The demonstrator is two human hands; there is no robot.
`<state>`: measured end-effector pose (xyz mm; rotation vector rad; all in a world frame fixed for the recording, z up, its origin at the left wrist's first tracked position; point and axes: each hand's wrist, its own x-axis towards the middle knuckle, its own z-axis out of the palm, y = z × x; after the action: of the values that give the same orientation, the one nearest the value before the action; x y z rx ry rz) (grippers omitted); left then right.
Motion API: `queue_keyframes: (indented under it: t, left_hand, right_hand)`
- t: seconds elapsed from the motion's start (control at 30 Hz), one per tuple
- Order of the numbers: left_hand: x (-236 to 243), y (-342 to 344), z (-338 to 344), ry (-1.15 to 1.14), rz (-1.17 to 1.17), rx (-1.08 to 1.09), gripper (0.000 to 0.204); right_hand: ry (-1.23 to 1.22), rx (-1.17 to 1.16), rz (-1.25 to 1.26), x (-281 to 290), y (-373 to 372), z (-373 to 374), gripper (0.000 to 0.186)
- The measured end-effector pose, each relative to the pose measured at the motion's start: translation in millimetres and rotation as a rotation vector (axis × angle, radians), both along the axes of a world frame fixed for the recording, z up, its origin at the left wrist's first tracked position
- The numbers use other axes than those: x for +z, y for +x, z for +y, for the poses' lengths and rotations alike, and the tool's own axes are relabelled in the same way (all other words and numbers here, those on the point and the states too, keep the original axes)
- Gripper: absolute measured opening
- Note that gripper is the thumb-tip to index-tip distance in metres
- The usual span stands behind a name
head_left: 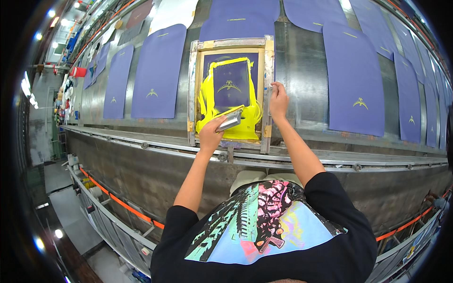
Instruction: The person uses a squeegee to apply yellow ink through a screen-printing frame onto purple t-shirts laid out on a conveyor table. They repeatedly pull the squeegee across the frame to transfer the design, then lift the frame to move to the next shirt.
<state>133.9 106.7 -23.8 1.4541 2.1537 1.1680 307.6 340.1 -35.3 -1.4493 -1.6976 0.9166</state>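
Observation:
A screen printing frame (192, 85) lies on the long metal table in front of me, its mesh smeared with bright yellow ink (245, 129) around a dark rectangle with a small crest design. My left hand (211, 135) is closed around one end of a squeegee (231, 120) with a metal holder. The squeegee sits tilted over the lower part of the screen, yellow ink along its edge. At the frame's right rail, my right hand (279, 101) has its fingers curled against the outer side; the fingertips are partly hidden.
Purple fabric panels with small yellow crests lie to the left (158, 73) and right (354, 85), with others farther along. A metal rail (302, 162) runs along the table's near edge. A red container (78, 71) stands at the far left.

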Motion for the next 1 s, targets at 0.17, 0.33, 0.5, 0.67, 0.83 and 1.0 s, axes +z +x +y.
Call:
queue_keyframes:
  t: [0.17,0.33,0.5,0.67,0.83,1.0]
  left_hand:
    - [-21,6,5,-0.01,0.148,-0.1,0.054]
    - [-56,5,23,-0.059,0.321,-0.173,0.05]
    - [-48,-77,136,-0.088,0.256,-0.138,0.039]
    - [-26,-187,261,-0.308,0.16,-0.27,0.039]
    - [-54,-163,242,-0.155,0.216,-0.144,0.032]
    - [-77,-116,140,0.05,0.268,-0.238,0.038]
  right_hand:
    - [0.104,-0.024,0.067,-35,-2,41,0.02]
    - [0.016,-0.048,-0.008,-40,6,47,0.021]
    - [0.031,-0.067,-0.01,-29,-19,53,0.021]
    - [-0.041,-0.077,-0.04,-36,-41,54,0.02]
    - [0.011,-0.078,-0.019,-48,-52,59,0.02]
    - [0.007,-0.096,-0.024,-67,-45,51,0.021]
